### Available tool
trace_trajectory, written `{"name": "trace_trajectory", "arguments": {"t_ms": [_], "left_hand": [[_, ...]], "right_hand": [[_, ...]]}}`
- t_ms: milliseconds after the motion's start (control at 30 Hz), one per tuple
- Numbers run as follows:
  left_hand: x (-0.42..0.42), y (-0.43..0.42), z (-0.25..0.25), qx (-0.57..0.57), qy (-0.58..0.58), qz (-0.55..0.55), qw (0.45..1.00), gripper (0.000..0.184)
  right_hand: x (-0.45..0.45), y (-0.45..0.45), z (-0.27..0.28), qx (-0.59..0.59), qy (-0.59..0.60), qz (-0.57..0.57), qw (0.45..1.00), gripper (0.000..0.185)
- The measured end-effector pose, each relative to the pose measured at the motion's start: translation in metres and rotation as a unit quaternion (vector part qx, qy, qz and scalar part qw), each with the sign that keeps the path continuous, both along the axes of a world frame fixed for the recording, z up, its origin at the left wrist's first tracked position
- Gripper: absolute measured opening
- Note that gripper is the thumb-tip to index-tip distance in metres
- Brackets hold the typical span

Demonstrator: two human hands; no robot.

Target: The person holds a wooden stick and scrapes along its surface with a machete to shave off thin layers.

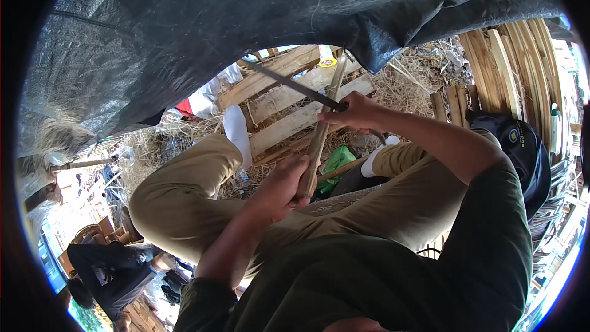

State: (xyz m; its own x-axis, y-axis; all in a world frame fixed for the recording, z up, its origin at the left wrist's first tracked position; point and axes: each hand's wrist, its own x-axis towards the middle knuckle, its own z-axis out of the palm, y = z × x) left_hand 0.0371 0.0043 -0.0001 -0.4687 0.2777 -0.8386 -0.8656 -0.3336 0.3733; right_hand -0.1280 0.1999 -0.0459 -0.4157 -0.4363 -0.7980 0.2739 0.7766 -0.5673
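Note:
My left hand (pixel 279 187) is closed around the lower end of a wooden stick (pixel 316 146), which slants up and away between my legs. In my right hand (pixel 357 112) is a long knife (pixel 287 82) with a narrow dark blade. The blade points up to the left and crosses the stick near its upper half; whether its edge bites into the wood I cannot tell. My right fingers are wrapped at the base of the blade, close against the stick, and mostly hide the knife's handle.
A dark tarp (pixel 203 18) hangs low overhead. Pale wooden slats (pixel 289 117) lie on straw-covered ground, with a green plastic bag (pixel 338 163) nearby. Planks (pixel 504 74) and a black bag (pixel 522 154) are at my right. Another person (pixel 114 273) sits at lower left.

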Motion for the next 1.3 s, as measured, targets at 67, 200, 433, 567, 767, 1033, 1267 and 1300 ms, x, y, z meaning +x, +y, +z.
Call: {"name": "trace_trajectory", "arguments": {"t_ms": [67, 200, 433, 567, 767, 1033, 1267, 1300], "left_hand": [[-0.009, 0.008, 0.015, -0.047, -0.024, -0.035, 0.998, 0.03], [-0.016, 0.006, 0.001, 0.047, 0.003, -0.051, 0.998, 0.035], [-0.039, 0.022, -0.014, 0.027, -0.007, -0.022, 0.999, 0.033], [-0.035, 0.026, -0.029, -0.001, -0.009, -0.029, 1.0, 0.022], [-0.04, 0.014, -0.018, 0.1, -0.041, 0.071, 0.992, 0.016], [-0.033, 0.01, -0.022, 0.189, -0.036, 0.107, 0.975, 0.018], [-0.034, -0.001, -0.022, 0.257, -0.058, 0.158, 0.952, 0.015], [-0.034, -0.002, -0.022, 0.254, -0.053, 0.155, 0.953, 0.015]], "right_hand": [[0.003, 0.013, -0.024, -0.072, -0.144, -0.124, 0.979, 0.04], [0.013, 0.01, -0.02, -0.057, -0.226, -0.282, 0.931, 0.025], [0.034, 0.007, 0.003, -0.105, -0.179, -0.192, 0.959, 0.032], [0.038, 0.005, 0.02, -0.078, -0.085, -0.104, 0.988, 0.049], [0.047, 0.007, 0.039, -0.056, 0.14, 0.075, 0.986, 0.073], [0.041, 0.012, 0.026, -0.124, 0.293, 0.175, 0.932, 0.068], [0.014, 0.017, 0.0, -0.068, 0.367, 0.19, 0.908, 0.057], [0.009, 0.017, -0.004, -0.026, 0.339, 0.186, 0.922, 0.057]]}}
